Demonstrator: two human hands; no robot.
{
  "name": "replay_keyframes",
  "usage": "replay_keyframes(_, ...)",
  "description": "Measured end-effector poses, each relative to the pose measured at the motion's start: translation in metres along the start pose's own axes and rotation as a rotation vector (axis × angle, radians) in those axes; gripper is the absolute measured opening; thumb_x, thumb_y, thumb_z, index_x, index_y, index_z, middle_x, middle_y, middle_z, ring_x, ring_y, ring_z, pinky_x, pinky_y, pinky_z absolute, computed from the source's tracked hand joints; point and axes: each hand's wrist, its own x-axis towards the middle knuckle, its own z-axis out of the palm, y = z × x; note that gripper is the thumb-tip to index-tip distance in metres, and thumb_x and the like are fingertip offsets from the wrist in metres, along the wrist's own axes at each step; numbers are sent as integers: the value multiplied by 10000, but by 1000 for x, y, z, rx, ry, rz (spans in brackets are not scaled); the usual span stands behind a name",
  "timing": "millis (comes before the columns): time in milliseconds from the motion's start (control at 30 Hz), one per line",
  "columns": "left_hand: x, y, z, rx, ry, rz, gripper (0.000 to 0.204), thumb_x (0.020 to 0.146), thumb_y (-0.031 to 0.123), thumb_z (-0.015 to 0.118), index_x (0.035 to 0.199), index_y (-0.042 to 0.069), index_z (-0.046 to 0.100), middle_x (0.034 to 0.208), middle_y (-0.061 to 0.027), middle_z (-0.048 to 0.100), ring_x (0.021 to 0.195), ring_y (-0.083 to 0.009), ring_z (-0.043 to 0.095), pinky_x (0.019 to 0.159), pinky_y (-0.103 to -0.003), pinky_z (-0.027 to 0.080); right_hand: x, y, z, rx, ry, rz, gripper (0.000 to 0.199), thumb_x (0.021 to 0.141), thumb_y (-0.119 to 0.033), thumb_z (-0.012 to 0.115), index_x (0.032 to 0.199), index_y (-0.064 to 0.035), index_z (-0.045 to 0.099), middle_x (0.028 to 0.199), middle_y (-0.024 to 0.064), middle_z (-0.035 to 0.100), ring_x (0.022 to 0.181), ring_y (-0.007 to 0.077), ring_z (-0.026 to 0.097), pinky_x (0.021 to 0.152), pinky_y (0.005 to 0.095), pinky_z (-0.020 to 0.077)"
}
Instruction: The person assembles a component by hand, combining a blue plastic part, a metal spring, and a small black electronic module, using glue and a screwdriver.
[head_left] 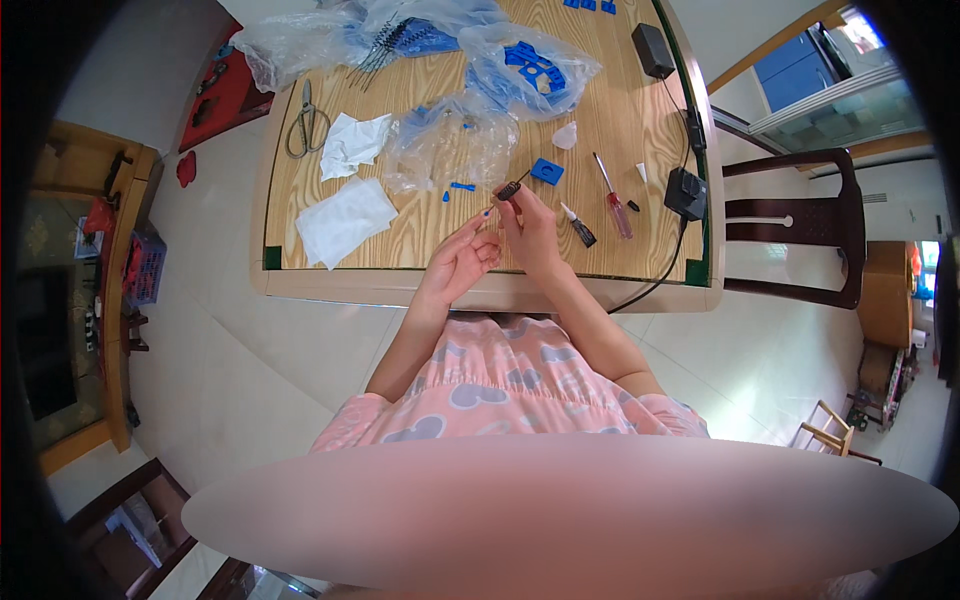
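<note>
Near the table's front edge, my right hand [532, 238] is closed in a pinch on a small dark wire coil [509, 190]; a thin straight end sticks out of it toward the upper right. My left hand [464, 262] is beside it, palm partly up and fingers half curled. At its fingertips is a tiny blue piece [487, 212], too small to make out well. Just beyond my hands lie a blue block with a round recess [546, 171] and small blue plastic parts [462, 187]. A small black bottle with a white tip [579, 227] rests right of my right hand.
A red-handled screwdriver [614, 200], a black adapter [685, 194] with its cable, and a black box [653, 51] are on the right. Scissors [306, 122], white tissues [346, 220] and clear plastic bags [450, 140] occupy the left and back. A dark chair [795, 225] stands right.
</note>
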Motion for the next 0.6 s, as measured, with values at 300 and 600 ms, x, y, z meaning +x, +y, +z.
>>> replay_keyframes(300, 1, 1, 0, -17, 40, -19, 398, 1002, 245, 447, 1373, 104, 470, 1155, -107, 604, 1031, -220, 565, 915, -389, 439, 0, 0, 0, 13, -4, 21, 151, 908, 11, 550, 1051, 8, 598, 823, 97, 615, 686, 165, 604, 622, 290, 484)
replay_keyframes(600, 0, 0, -1, -21, 23, -12, 399, 1002, 243, 446, 1373, 97, 469, 1169, -115, 599, 1045, -228, 565, 914, -391, 440, 0, -4, -1, 8, -9, 17, 153, 905, 16, 547, 1050, 9, 596, 824, 98, 615, 683, 171, 599, 623, 291, 482)
